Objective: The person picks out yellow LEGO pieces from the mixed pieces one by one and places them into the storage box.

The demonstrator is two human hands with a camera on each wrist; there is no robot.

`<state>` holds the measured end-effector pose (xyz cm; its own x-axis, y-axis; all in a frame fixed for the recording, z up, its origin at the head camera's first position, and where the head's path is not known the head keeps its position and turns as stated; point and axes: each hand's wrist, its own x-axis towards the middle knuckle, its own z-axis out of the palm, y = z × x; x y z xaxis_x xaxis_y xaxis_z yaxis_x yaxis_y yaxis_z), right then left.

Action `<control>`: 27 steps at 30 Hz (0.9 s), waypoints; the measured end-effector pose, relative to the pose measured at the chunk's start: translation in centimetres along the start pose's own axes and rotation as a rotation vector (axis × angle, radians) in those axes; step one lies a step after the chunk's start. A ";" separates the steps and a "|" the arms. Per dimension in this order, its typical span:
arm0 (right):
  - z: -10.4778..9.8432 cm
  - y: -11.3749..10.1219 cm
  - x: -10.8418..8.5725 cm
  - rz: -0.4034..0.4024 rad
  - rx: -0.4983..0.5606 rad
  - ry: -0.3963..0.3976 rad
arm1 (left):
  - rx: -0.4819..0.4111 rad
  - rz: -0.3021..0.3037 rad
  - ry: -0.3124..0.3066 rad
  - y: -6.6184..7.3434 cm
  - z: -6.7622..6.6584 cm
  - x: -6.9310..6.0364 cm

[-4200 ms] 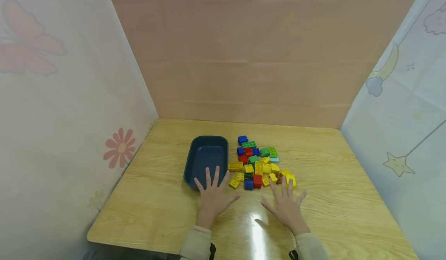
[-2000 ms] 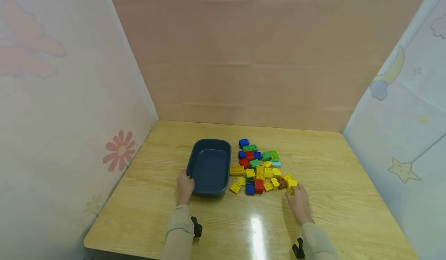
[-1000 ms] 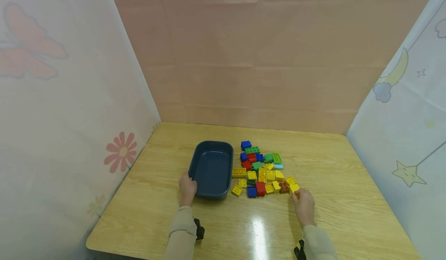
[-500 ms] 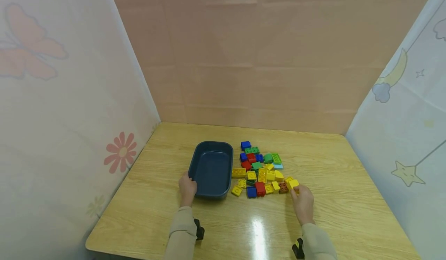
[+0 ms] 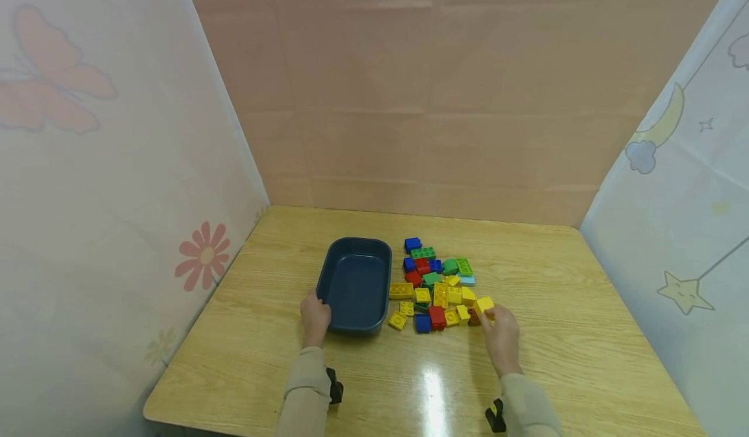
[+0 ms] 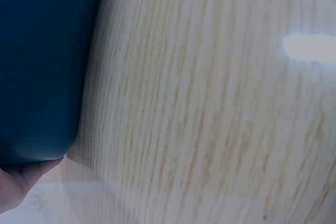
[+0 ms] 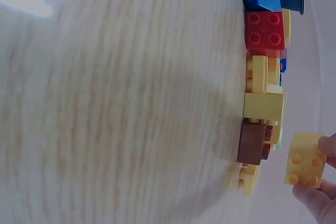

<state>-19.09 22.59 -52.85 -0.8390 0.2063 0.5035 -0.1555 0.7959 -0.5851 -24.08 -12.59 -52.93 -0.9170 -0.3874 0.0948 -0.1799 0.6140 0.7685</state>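
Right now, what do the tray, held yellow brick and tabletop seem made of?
Tray: likely smooth plastic, from its sheen and rounded corners. Yellow brick: probably moulded plastic, satin, with round studs. Tabletop: glossy, showing bright glare; wood-grained, though perhaps printed laminate.

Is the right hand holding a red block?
No, the right hand pinches a yellow block, whose studs show plainly in the right wrist view.

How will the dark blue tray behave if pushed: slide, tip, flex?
Probably slides rather than tips: the dark blue tray looks low and broad. Likely light for its size, as it looks like plastic and holds nothing. Probably stiff: its edge shows no visible bend where the left hand grips it.
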 end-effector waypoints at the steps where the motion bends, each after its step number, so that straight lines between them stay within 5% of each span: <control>1: 0.0 -0.1 0.0 -0.007 0.000 0.003 | 0.003 0.004 0.002 0.0 0.0 0.0; 27: 0.9 -2.9 0.3 -0.119 0.030 0.023 | 0.011 0.019 0.007 0.2 -0.3 0.0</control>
<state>-19.31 19.84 -51.57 -0.8019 0.1247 0.5844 -0.2688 0.7982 -0.5392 -23.96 -12.64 -52.56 -0.9177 -0.3806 0.1136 -0.1668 0.6288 0.7595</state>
